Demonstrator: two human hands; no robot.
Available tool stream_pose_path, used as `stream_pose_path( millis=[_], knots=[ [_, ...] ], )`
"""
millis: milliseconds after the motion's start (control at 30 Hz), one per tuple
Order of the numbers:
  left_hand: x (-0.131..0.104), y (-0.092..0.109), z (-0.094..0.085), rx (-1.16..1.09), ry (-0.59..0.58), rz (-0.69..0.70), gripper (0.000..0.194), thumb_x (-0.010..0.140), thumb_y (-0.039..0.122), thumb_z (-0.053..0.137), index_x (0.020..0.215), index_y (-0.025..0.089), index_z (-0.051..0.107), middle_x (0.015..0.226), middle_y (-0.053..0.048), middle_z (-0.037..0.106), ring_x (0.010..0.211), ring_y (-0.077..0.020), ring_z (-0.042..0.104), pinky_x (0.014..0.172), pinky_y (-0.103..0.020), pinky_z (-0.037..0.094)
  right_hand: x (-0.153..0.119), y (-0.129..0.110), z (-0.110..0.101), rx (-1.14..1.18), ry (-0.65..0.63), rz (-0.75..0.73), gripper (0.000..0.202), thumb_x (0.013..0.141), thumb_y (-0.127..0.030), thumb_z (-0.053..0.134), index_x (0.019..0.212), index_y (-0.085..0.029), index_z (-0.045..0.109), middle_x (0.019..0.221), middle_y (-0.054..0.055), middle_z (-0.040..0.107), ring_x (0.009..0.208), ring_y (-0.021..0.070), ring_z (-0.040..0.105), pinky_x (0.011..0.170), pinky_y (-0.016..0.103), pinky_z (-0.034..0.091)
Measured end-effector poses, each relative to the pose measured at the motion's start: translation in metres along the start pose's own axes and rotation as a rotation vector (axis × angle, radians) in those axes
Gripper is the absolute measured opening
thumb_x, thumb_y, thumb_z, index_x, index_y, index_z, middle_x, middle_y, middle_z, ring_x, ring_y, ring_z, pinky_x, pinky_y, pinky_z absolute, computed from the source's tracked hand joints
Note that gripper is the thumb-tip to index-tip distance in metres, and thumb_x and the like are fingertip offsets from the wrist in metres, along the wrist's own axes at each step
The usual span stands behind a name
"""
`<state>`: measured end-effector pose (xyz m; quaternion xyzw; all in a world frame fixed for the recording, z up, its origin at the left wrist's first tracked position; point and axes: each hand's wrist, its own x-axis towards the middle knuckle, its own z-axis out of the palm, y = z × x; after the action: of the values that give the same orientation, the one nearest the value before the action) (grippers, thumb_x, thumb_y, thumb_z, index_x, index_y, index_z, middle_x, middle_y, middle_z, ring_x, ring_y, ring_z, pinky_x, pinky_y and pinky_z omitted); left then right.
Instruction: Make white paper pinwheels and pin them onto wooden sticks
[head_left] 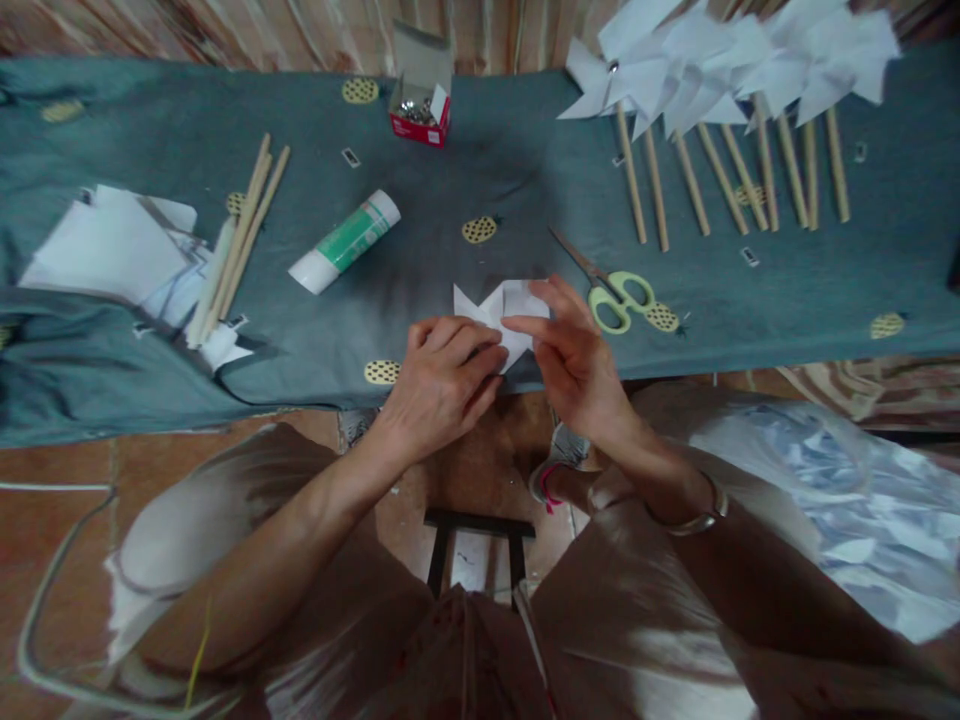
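Note:
A white paper pinwheel (pixel 516 300) with folded blades is between my two hands at the table's near edge. My left hand (pixel 450 375) has its fingers closed on the paper's lower left side. My right hand (pixel 574 350) touches the right side, its thumb and fingers around a folded blade. Just right of it lie scissors (pixel 611 290) with light green handles. A white and green glue tube (pixel 349 240) rests on the cloth to the left.
The table has a teal cloth (pixel 420 280). White pinwheels (pixel 697 70) on sticks lie at the back right. An open red box (pixel 421 118) of metal pins stands at the back. Wooden sticks (pixel 247 230) and paper sheets (pixel 112 245) lie at the left.

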<state>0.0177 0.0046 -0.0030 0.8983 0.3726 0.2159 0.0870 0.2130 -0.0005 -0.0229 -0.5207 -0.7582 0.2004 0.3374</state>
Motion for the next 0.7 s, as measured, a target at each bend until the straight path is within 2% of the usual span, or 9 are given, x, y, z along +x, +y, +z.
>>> stream_pose_path(
  millis=[200, 333, 433, 600, 700],
  knots=[
    [-0.001, -0.001, 0.001, -0.005, -0.005, -0.003, 0.024, 0.092, 0.027, 0.051, 0.109, 0.020, 0.066, 0.114, -0.008, 0.066, 0.108, -0.0258, 0.052, 0.089, -0.043, 0.036, -0.003, -0.006, 0.004, -0.171, 0.003, -0.055, 0.043, 0.089, -0.010, 0.039, 0.117, -0.034, 0.060, 0.146, 0.001, 0.041, 0.145, 0.0297, 0.027, 0.112, 0.056, 0.033],
    [-0.001, 0.000, 0.000, -0.026, -0.008, -0.012, 0.023, 0.091, 0.026, 0.051, 0.108, 0.021, 0.066, 0.114, -0.008, 0.066, 0.107, -0.0256, 0.052, 0.089, -0.043, 0.036, -0.002, -0.015, 0.006, -0.299, -0.018, -0.078, 0.040, 0.094, -0.017, 0.040, 0.124, -0.038, 0.053, 0.146, 0.001, 0.043, 0.147, 0.0290, 0.025, 0.110, 0.057, 0.035],
    [-0.001, 0.000, -0.002, -0.033, -0.020, -0.023, 0.023, 0.091, 0.026, 0.051, 0.107, 0.022, 0.067, 0.114, -0.007, 0.066, 0.107, -0.0254, 0.052, 0.089, -0.043, 0.035, 0.000, -0.017, 0.009, -0.301, -0.046, -0.080, 0.039, 0.095, -0.021, 0.041, 0.129, -0.039, 0.048, 0.147, 0.001, 0.043, 0.147, 0.0275, 0.024, 0.112, 0.056, 0.034],
    [-0.001, -0.001, -0.004, -0.028, -0.003, -0.024, 0.021, 0.091, 0.024, 0.053, 0.105, 0.022, 0.068, 0.113, -0.007, 0.067, 0.106, -0.0250, 0.053, 0.089, -0.043, 0.036, 0.001, -0.011, 0.011, -0.226, -0.004, -0.081, 0.033, 0.096, -0.020, 0.036, 0.117, -0.038, 0.055, 0.147, -0.001, 0.042, 0.147, 0.0282, 0.025, 0.111, 0.058, 0.033],
    [-0.001, -0.002, -0.004, -0.023, 0.019, -0.026, 0.020, 0.091, 0.022, 0.053, 0.104, 0.023, 0.068, 0.111, -0.005, 0.068, 0.104, -0.0238, 0.055, 0.088, -0.042, 0.036, -0.001, -0.009, 0.008, -0.163, -0.023, -0.058, 0.036, 0.093, -0.019, 0.040, 0.118, -0.039, 0.055, 0.148, -0.002, 0.042, 0.147, 0.0297, 0.025, 0.112, 0.060, 0.030]
  ],
)
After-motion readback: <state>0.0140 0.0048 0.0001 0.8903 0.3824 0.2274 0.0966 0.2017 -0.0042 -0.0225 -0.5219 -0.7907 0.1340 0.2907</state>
